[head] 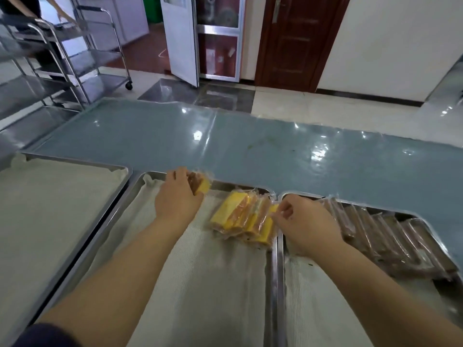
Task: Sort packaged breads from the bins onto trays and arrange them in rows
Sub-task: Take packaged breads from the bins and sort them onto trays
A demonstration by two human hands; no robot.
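Blue table, three trays, left hand grips one bread, right hand pinches pack

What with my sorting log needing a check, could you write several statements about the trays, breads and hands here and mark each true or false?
1. The left hand holds a yellow bread. True.
2. The left tray holds a row of breads. False: no bread shows in it.
3. The yellow row sits in the far right corner of the middle tray. True.
4. The brown breads lie in the middle tray. False: they lie in the right tray.
5. The right hand lies flat on the table. False: it pinches a wrapper at the yellow row's right end.
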